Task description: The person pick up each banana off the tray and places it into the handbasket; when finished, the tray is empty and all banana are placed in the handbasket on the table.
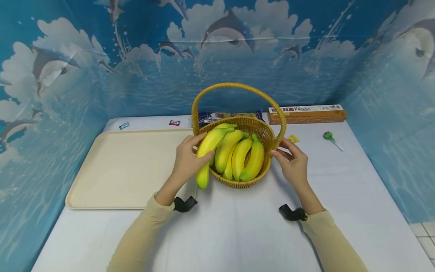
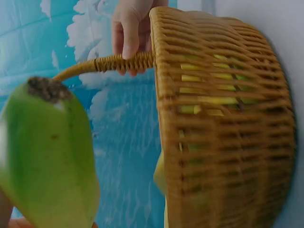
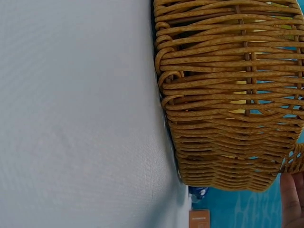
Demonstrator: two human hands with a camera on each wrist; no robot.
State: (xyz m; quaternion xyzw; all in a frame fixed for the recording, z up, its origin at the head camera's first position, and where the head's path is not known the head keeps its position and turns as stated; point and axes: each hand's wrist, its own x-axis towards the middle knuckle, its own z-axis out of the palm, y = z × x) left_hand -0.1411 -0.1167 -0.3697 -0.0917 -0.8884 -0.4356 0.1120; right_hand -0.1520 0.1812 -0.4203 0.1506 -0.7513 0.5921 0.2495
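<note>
Wicker basket (image 1: 261, 172) rim: left hand (image 1: 186, 160) grips banana (image 1: 206, 151) (overhanging), right hand (image 1: 293, 162) fingers curl round handle.

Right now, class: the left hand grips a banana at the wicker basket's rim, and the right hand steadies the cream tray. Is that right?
Not quite. The right hand steadies the wicker basket by its handle base, as the head view shows; the cream tray lies untouched. The left hand does grip a banana.

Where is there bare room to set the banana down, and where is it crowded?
The cream tray left of the basket lies wholly bare. The white table is also free in front of the basket, between the forearms. Crowded: the basket, packed with bananas, and the back edge, with the pasta box. The left hand grips one banana; the right hand steadies the basket.
</note>
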